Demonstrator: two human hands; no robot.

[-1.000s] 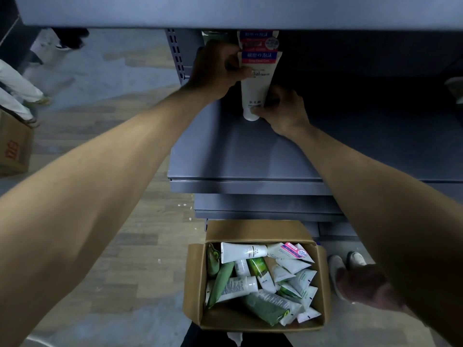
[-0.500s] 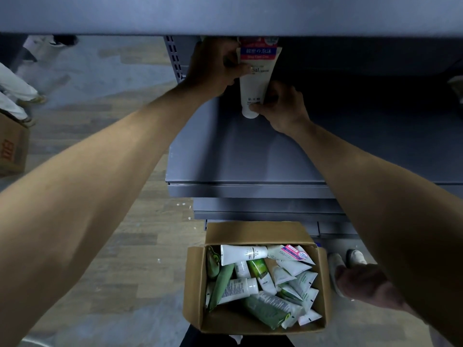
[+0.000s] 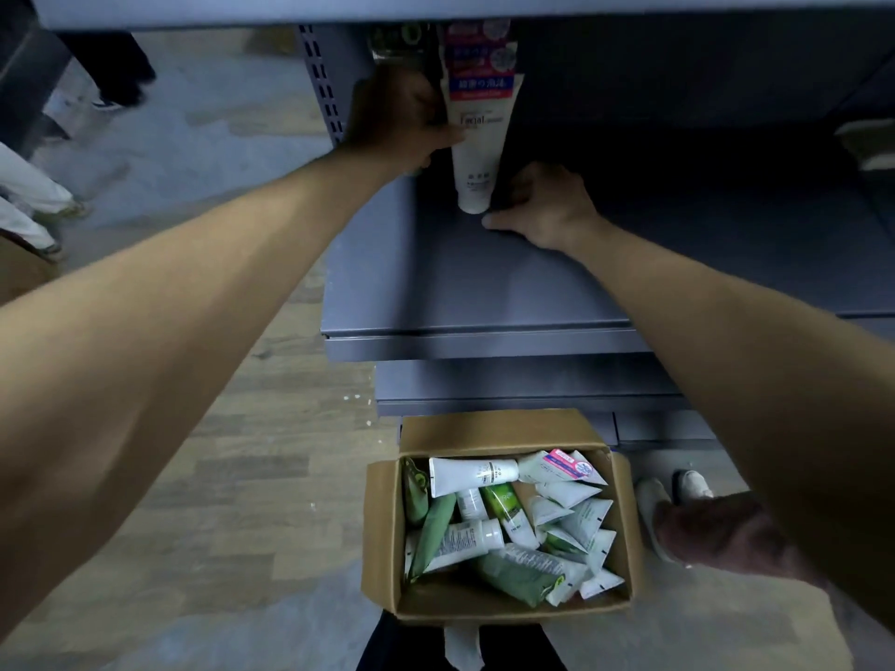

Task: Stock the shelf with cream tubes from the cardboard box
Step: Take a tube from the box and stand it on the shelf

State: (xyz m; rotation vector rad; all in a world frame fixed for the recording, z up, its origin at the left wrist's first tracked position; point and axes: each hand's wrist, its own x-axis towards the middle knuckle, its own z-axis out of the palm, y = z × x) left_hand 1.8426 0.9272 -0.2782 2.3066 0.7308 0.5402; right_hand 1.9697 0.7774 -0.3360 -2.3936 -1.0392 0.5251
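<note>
white cream tube (image 3: 477, 152) standing cap-down on grey shelf (image 3: 436, 288) near left upright, left hand (image 3: 402, 121) grip curled round tube's upper side, right hand (image 3: 545, 205) beside cap, fingers bent, contact unclear, open cardboard box (image 3: 382, 520) of tubes on floor below

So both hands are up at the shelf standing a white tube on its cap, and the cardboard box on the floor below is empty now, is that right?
Not quite. The head view shows the box still holding many tubes. The rest holds: left hand and right hand are at the white tube standing cap-down on the shelf.
</note>
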